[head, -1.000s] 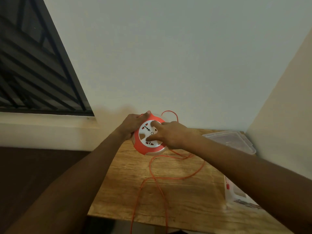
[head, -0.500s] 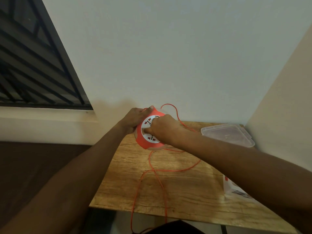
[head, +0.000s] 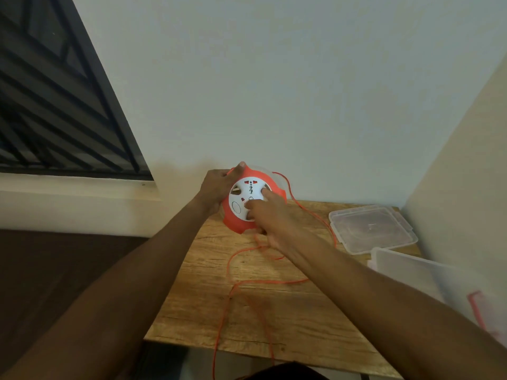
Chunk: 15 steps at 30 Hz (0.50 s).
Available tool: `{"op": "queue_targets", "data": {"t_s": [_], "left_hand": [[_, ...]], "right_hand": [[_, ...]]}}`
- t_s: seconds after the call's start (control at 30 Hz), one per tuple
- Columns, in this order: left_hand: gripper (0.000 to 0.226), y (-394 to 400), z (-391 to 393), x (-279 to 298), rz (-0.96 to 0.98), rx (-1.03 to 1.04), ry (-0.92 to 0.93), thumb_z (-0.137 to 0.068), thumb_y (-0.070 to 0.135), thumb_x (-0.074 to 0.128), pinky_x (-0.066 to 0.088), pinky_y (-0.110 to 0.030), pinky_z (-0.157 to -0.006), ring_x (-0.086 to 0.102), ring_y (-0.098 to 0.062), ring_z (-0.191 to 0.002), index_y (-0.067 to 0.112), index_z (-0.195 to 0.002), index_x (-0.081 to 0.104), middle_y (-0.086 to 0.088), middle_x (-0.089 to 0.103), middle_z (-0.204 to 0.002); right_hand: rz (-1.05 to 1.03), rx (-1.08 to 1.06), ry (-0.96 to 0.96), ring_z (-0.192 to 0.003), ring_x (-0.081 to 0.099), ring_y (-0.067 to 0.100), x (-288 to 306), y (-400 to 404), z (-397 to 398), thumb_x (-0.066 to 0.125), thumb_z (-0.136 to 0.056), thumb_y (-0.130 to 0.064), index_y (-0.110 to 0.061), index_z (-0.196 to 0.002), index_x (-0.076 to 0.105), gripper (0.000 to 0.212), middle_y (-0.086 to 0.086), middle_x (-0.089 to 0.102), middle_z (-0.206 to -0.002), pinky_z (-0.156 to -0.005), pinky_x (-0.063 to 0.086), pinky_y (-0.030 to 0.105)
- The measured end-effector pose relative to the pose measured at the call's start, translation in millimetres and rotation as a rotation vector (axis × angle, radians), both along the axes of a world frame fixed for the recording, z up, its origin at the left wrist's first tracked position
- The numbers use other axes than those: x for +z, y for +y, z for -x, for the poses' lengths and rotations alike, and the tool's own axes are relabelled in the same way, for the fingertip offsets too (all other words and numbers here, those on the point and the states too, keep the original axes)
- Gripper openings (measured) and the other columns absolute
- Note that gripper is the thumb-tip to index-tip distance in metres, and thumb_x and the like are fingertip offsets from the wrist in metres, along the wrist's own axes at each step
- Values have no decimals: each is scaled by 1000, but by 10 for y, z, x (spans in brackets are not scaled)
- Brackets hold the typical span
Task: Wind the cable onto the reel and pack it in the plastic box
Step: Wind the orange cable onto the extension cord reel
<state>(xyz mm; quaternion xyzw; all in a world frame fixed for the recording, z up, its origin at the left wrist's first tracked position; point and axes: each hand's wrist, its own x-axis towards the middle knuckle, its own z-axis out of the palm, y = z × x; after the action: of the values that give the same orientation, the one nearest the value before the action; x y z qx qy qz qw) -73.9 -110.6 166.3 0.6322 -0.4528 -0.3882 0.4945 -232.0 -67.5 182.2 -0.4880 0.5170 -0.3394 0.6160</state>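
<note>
An orange cable reel with a white socket face is held tilted above the far left of the wooden table. My left hand grips its left rim, thumb on the top edge. My right hand lies on the white face, fingers pressed into its recesses. A thin orange cable loops loose over the table and hangs off the front edge; another strand arcs behind the reel to the right. The clear plastic box stands at the right edge.
A clear lid lies flat at the table's far right corner. White walls close in behind and to the right. A dark window grille fills the upper left. Dark floor lies left of the table.
The white face has turned under my right hand across the frames. The reel has risen slightly and the loose cable loops on the table have shifted.
</note>
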Motion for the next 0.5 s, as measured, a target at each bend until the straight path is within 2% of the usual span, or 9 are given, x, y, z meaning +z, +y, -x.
{"op": "queue_targets", "data": {"t_s": [0.07,0.1,0.13,0.2,0.23,0.3,0.4,0.5], "left_hand": [[57,-2,-13,-20,-2,-11,-5,-93,56,65,64,-27,-59,79,-22,-72,1,-102,77,-15,81,-95],[58,-9,-13,-21,-4,3,28,-93,57,65,64,-28,-60,79,-22,-72,1,-104,77,-16,81,-96],[58,-15,-18,-9,-9,20,70,-93,57,66,64,-30,-61,79,-23,-74,1,-105,77,-15,81,-97],[56,-39,-41,39,-21,47,119,-92,59,66,66,-35,-66,79,-27,-79,5,-103,77,-14,81,-97],[53,-51,-61,71,-26,50,124,-91,59,66,66,-37,-69,79,-29,-81,8,-99,77,-13,81,-97],[48,-66,-100,136,-31,20,123,-91,60,66,66,-39,-71,80,-31,-83,13,-96,77,-12,81,-97],[51,-83,-111,222,-31,-61,65,-94,58,63,66,-37,-69,80,-30,-86,11,-109,75,-11,81,-102],[55,-112,-83,277,-39,-117,-24,-96,57,61,66,-35,-69,80,-28,-84,8,-115,73,-10,81,-103]], "right_hand": [[-67,31,-84,-58,63,15,1,84,-7,62,-85,-15,-32,-152,21,80,11,65,-102,-45,49,24],[8,73,-13,-55,64,14,-4,99,2,63,-84,-19,-31,-153,17,83,9,66,-100,-46,50,26],[155,125,139,-60,68,16,-7,108,24,64,-84,-23,-27,-152,20,81,8,67,-103,-52,54,28],[641,235,654,-84,70,23,-5,90,136,64,-84,-25,-21,-140,45,60,5,66,-116,-64,55,31],[894,304,894,-92,68,26,0,61,197,63,-84,-19,-22,-131,55,48,6,62,-122,-62,50,29],[1231,508,1130,-101,62,31,58,-54,302,63,-81,-6,-22,-120,62,42,10,48,-138,-57,45,30],[1331,770,1252,-118,52,35,295,-252,383,65,-83,-7,-33,-125,57,50,9,23,-157,-68,53,39],[1441,864,1417,-116,56,32,545,-357,375,66,-88,-17,-39,-133,51,53,4,23,-158,-70,53,40]]}}
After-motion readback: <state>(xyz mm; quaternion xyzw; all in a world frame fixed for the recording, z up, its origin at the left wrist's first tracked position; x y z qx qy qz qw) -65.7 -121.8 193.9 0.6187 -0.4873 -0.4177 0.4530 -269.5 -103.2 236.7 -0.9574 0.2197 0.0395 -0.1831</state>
